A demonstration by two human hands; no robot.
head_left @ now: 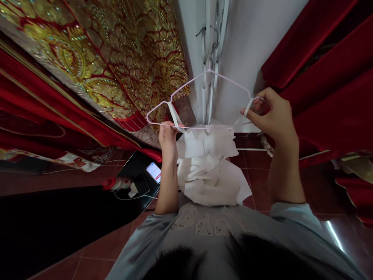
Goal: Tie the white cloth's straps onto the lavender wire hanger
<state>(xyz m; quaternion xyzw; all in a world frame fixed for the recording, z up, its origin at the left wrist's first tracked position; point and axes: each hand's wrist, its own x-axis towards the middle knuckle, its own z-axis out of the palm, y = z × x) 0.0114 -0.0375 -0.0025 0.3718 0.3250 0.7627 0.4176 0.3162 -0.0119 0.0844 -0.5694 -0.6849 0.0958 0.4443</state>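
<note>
At the hanger (195, 127), garment (210, 171) hangs below, left strap (175, 114) on; left grip (167, 136) pinches it, right grip (274, 116) pinches right strap (248, 105), probably not yet seated.

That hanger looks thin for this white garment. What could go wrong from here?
1. The right hand only pinches the right strap at the end of the hanger; released carelessly, it may slide off.
2. The white garment sags low below the left hand, above the floor near a lit phone and a cable; it could drag or snag.
</note>
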